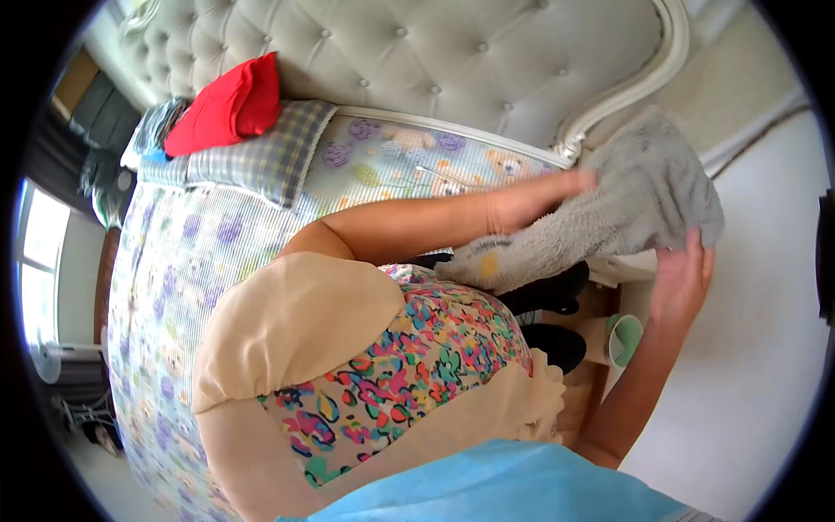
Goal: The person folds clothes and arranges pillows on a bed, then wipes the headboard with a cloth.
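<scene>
A grey fluffy cloth item (639,187), with a small yellow patch near its lower end, hangs stretched between my hands. It may be a garment or a towel; I cannot make out which. My left hand (544,198) grips its near edge, with the fingertips blurred and partly covered by the fabric. On the other side, my right hand (683,277) pinches the lower right edge between thumb and fingers. The cloth's narrow end reaches down in front of my floral apron (417,365).
To the left stands a bed with a patterned sheet (200,261) and a tufted headboard (400,65). A red folded cloth (228,106) lies on a checked pillow (287,148). A bin with a green liner (623,339) stands by the white wall (739,374).
</scene>
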A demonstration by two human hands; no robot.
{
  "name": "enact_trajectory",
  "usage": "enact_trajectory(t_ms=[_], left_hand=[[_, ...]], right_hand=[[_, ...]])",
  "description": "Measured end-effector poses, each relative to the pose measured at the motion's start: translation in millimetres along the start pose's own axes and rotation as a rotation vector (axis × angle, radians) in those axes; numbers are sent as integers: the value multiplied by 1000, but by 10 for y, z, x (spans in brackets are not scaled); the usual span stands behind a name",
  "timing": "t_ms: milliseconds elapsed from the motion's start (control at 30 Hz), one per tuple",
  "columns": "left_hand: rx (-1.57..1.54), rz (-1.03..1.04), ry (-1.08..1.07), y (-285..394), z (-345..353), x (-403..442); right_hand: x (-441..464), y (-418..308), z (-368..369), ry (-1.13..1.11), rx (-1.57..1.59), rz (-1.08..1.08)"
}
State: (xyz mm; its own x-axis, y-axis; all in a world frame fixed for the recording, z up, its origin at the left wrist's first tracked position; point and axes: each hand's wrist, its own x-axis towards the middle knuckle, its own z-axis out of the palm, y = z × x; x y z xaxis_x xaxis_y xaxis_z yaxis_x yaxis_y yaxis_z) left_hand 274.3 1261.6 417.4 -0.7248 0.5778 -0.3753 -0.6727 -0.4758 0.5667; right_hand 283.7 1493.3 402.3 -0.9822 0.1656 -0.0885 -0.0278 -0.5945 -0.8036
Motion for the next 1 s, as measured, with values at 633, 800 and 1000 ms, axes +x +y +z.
enact_trajectory(t_ms=[633,800,1000], left_hand=[[1028,1474,1302,3360,-1369,-2656],[1770,1361,1433,4826,-1270,-3025],[1630,1221,1845,4001,-2621,-2639]], right_hand=[[-1579,-340,376,-375,-1060,640],[-1974,-141,-114,-309,-1256,683],[-2235,133,-201,-170,-1542,251]])
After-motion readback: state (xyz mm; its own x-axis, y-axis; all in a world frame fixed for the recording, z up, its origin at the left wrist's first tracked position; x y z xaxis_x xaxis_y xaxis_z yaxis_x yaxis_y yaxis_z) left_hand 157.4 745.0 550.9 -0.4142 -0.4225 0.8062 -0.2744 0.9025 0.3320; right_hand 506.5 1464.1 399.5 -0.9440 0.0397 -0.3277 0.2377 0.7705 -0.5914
